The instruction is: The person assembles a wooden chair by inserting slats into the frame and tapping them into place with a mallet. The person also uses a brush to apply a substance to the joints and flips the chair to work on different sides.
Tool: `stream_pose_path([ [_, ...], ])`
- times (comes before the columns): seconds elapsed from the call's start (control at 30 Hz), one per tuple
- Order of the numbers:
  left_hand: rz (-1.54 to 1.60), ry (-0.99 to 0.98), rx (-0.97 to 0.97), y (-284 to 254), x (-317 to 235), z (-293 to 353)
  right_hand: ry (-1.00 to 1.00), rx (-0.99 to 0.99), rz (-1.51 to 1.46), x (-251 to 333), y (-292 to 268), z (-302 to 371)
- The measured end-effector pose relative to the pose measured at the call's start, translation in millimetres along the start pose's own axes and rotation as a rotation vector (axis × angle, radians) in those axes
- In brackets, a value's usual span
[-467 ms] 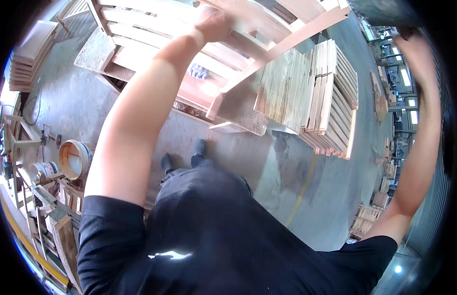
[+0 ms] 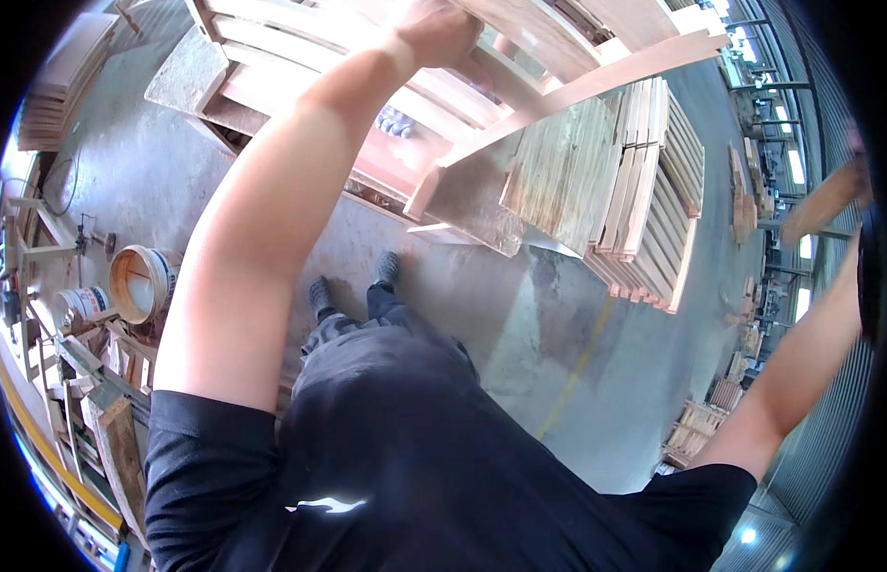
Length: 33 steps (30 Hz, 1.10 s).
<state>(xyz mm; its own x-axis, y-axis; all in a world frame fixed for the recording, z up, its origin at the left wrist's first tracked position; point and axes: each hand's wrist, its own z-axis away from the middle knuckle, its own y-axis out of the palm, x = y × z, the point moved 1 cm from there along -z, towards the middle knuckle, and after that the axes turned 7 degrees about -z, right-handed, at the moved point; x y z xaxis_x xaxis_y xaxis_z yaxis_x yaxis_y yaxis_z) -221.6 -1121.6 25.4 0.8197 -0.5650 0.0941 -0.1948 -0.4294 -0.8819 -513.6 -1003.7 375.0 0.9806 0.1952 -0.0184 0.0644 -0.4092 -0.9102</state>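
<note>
A pale slatted wooden frame (image 2: 520, 105) stands tilted in front of me at the top of the view. My left hand (image 2: 442, 33) is closed around one of its rails, though the fingertips are hidden. My right hand (image 2: 856, 181) is raised at the far right rim, dark and smeared by motion. Beside it shows a brown, blurred, wood-like thing (image 2: 817, 206), apparently in its grip; its kind cannot be made out. Below the frame's slats lies a blue-grey lumpy thing (image 2: 396, 122), like glove fingers, on a pinkish board (image 2: 396, 167).
A stack of wooden panels (image 2: 644, 200) stands right of the frame, on a worn bench (image 2: 477, 214). Open buckets (image 2: 143, 286) and wood scraps (image 2: 119, 439) are at the left. More boards (image 2: 67, 81) are piled at the far left. A yellow line (image 2: 582, 367) runs along the floor.
My right hand has swung down and outward toward the right rim, from higher up. My left hand stays on the rail; the whole view has shifted slightly.
</note>
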Motion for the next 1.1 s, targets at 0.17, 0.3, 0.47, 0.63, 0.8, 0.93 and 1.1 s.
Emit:
stream_pose_path([
  [0.17,-0.033,0.001,0.113,-1.1,0.6,-4.1,-0.17,0.103,0.023,20.8,40.9,-8.4],
  [0.3,0.046,-0.102,0.177,-19.8,-1.7,0.9,-0.072,0.178,0.16,-15.3,35.1,-21.5],
  [0.47,0.11,-0.051,-0.253,1.5,1.5,11.9,0.046,0.142,0.027,-30.7,50.1,-4.8],
  [0.63,0.223,-0.031,-0.2,-9.4,1.0,39.7,0.231,0.182,-0.068,-36.5,52.8,-4.7],
  [0.8,0.856,-0.185,-0.055,-29.1,46.1,115.2,0.208,0.07,-0.065,-62.9,66.2,21.0],
  [0.93,0.359,-0.868,-0.381,-48.3,219.8,152.0,0.169,-0.02,0.073,-77.1,68.5,31.9],
  [1.1,0.289,-0.68,-1.168,-108.0,365.6,94.1,0.293,-0.144,0.219,-14.6,71.3,52.6],
])
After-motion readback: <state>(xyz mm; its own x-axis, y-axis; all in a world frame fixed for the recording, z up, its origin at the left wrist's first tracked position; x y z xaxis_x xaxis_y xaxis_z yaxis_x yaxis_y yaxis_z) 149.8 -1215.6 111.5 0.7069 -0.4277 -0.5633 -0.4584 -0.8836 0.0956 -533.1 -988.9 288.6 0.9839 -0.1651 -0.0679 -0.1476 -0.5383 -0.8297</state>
